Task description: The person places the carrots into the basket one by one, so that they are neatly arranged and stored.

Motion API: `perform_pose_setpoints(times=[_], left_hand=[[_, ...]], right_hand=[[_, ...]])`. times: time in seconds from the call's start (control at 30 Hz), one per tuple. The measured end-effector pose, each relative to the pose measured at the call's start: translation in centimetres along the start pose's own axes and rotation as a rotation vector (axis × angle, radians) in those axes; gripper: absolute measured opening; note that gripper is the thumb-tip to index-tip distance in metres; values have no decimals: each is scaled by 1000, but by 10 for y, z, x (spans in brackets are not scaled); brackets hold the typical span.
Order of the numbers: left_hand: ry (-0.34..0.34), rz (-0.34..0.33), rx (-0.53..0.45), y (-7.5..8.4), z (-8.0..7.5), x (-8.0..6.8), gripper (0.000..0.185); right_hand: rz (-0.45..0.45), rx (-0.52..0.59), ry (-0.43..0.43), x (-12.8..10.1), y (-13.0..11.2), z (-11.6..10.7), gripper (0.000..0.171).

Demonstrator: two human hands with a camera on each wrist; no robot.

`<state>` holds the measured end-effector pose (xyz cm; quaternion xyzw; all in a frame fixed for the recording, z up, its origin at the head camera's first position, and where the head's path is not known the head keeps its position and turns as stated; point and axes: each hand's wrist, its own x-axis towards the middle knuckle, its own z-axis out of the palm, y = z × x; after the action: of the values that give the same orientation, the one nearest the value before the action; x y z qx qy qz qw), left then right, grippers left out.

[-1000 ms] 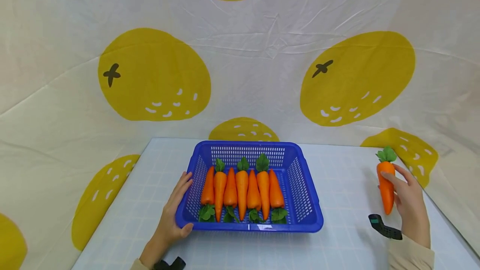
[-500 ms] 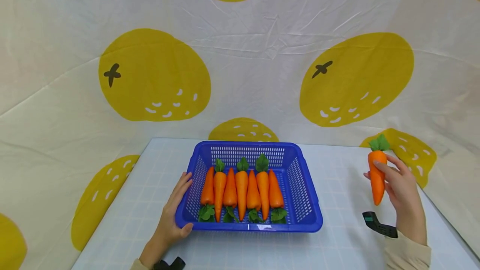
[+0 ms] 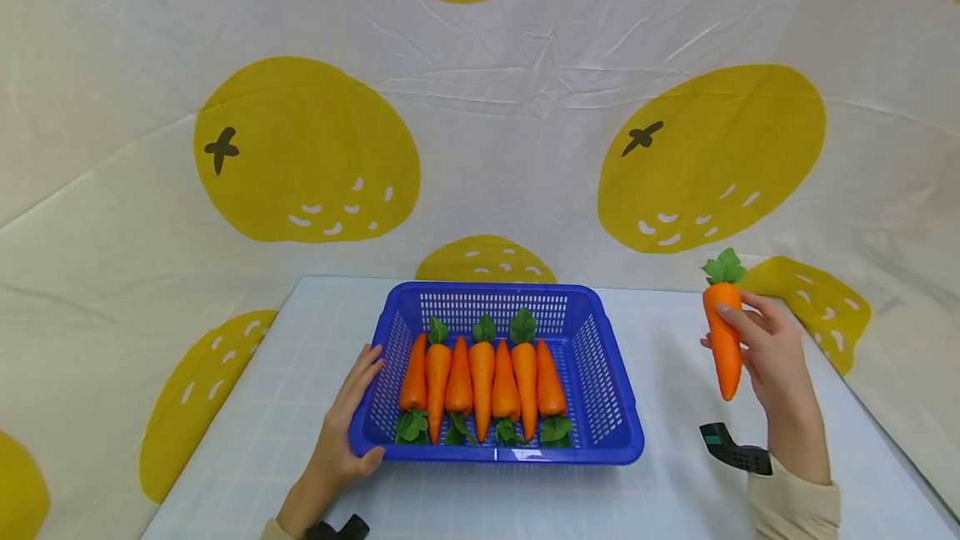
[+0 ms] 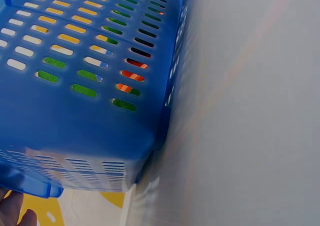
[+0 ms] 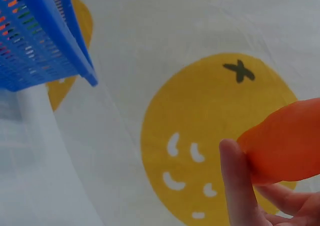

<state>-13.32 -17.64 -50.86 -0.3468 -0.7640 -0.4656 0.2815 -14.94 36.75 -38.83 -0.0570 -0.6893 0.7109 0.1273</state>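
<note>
A blue plastic basket (image 3: 600,365) stands mid-table with several orange toy carrots (image 3: 482,382) lying side by side in it. My left hand (image 3: 341,432) holds the basket's near left corner, thumb on the front rim. The left wrist view shows the basket wall (image 4: 75,86) close up. To the right of the basket my right hand (image 3: 768,357) grips one more carrot (image 3: 723,340) upright above the table, leaves on top. The right wrist view shows a fingertip (image 5: 235,176) against that carrot (image 5: 285,146).
The white table (image 3: 675,482) is backed by a white cloth printed with yellow oranges (image 3: 307,148). The table's right edge runs close behind my right hand. A black wrist device (image 3: 731,450) shows at my right forearm.
My right hand has lifted the carrot and carried it up and leftward, closer to the basket. The left hand and basket have stayed put.
</note>
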Motion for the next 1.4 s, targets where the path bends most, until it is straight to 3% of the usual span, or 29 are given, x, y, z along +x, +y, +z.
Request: perform_pose_setpoints(times=[0.27, 0.47, 0.6, 1.07, 1.4], left_hand=[[-8, -21, 8, 0, -1, -1, 89], [-5, -15, 4, -1, 0, 0, 89], [-10, -21, 7, -3, 1, -1, 90], [-22, -48, 21, -2, -1, -4, 90], [-17, -35, 11, -3, -1, -3, 90]], right_hand=[[-27, -122, -20, -5, -8, 28, 55], [-66, -320, -19, -11, -12, 53, 55], [-92, -374, -16, -15, -15, 70, 55], [-67, -584, -245, -9, -44, 109, 62], [0, -723, -370, 16, -48, 141, 60]])
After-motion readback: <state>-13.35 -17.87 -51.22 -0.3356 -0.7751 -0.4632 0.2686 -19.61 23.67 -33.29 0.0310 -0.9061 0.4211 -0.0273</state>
